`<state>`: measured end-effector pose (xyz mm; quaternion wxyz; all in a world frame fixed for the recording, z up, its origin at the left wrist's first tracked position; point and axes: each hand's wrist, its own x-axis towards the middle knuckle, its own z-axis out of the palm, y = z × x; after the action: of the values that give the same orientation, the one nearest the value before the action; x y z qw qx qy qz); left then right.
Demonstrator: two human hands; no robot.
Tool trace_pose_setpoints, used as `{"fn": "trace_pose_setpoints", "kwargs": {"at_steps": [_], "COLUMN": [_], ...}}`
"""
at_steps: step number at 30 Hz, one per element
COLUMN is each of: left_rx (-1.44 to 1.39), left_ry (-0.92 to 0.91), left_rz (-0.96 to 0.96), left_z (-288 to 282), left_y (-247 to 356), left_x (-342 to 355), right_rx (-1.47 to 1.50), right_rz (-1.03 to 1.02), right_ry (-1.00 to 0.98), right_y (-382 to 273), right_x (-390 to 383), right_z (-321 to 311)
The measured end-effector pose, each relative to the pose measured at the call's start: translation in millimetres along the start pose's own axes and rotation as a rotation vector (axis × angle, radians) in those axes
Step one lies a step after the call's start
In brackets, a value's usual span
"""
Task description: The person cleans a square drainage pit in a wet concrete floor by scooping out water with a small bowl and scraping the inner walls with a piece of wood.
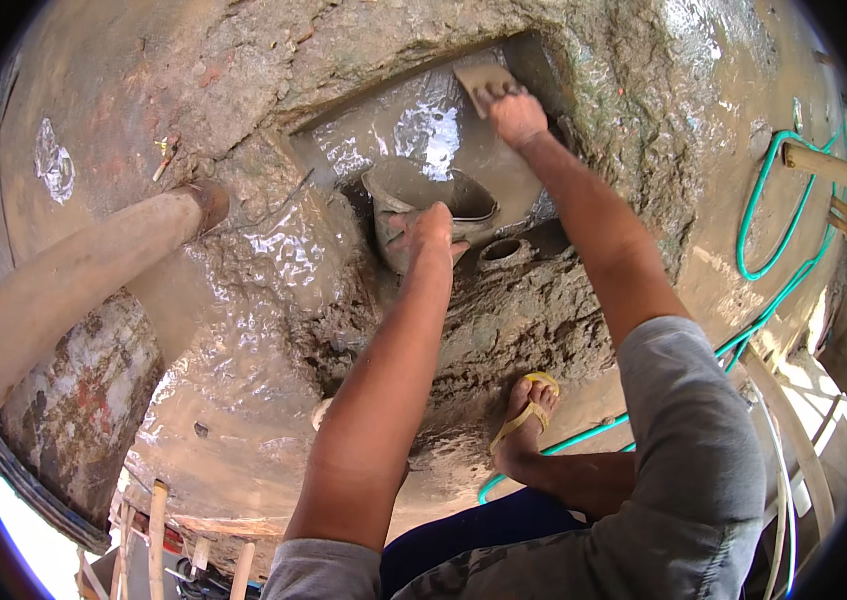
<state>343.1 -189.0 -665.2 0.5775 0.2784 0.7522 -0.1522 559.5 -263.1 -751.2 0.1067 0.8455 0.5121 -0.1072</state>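
Note:
My left hand (425, 235) is closed on the near wall of a grey, mud-coated bucket (476, 232), its fingers spread along the outside below the rim. The bucket is tilted in a rectangular pit (343, 135) with wet, muddy surfaces. At the pit's far right, my right hand (515, 115) grips a flat tan scraper (481, 86) and rests it against the smooth wet mud. Just right of the bucket, a small round clay-coloured opening (505, 252) shows in the mud.
Rough wet mud (633, 130) surrounds the pit. A thick wooden post (93, 270) leans in from the left, beside a mottled slab (83, 400). My foot in a yellow sandal (526, 408) stands near the pit. A green hose (756, 215) loops at right near bamboo poles (828, 167).

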Motion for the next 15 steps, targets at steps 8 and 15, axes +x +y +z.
{"fn": "trace_pose_setpoints", "kwargs": {"at_steps": [8, 15], "left_rx": [0.071, 0.117], "left_ry": [0.079, 0.202], "left_rz": [0.004, -0.031], "left_z": [6.1, 15.9], "left_y": [12.7, 16.7], "left_x": [-41.9, -49.8], "right_rx": [0.254, 0.280], "right_rz": [0.410, 0.033], "right_ry": [0.005, -0.252], "right_y": [-18.1, -86.2], "right_x": [3.4, -28.0], "right_z": [-37.0, -22.5]}}
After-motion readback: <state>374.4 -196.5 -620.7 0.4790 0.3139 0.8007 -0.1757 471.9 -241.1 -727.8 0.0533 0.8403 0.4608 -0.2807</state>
